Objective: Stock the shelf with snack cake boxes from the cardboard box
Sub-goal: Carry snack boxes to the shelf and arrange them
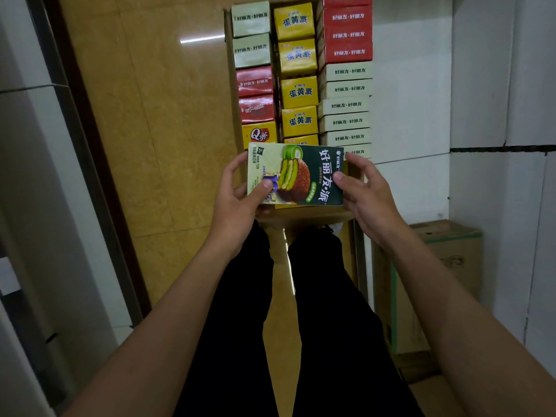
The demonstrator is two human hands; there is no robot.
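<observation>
A green snack cake box [296, 174] with a cake picture is held flat, face up, over the near end of the open cardboard box [304, 216]. My left hand [237, 197] grips its left end, thumb on top. My right hand [365, 191] holds its right end, thumb on the printed face, fingers loosely spread. Inside the cardboard box stand three rows of snack cake boxes: pale green and red ones [254, 66] on the left, yellow ones [298, 91] in the middle, red and pale green ones [346, 70] on the right.
The cardboard box sits on a tan tiled floor [156, 130]. White shelf panels [421, 100] rise at the right, with a second closed carton [445, 284] at their foot. My dark-trousered legs [301, 326] are below. A grey cabinet edge [45, 176] runs along the left.
</observation>
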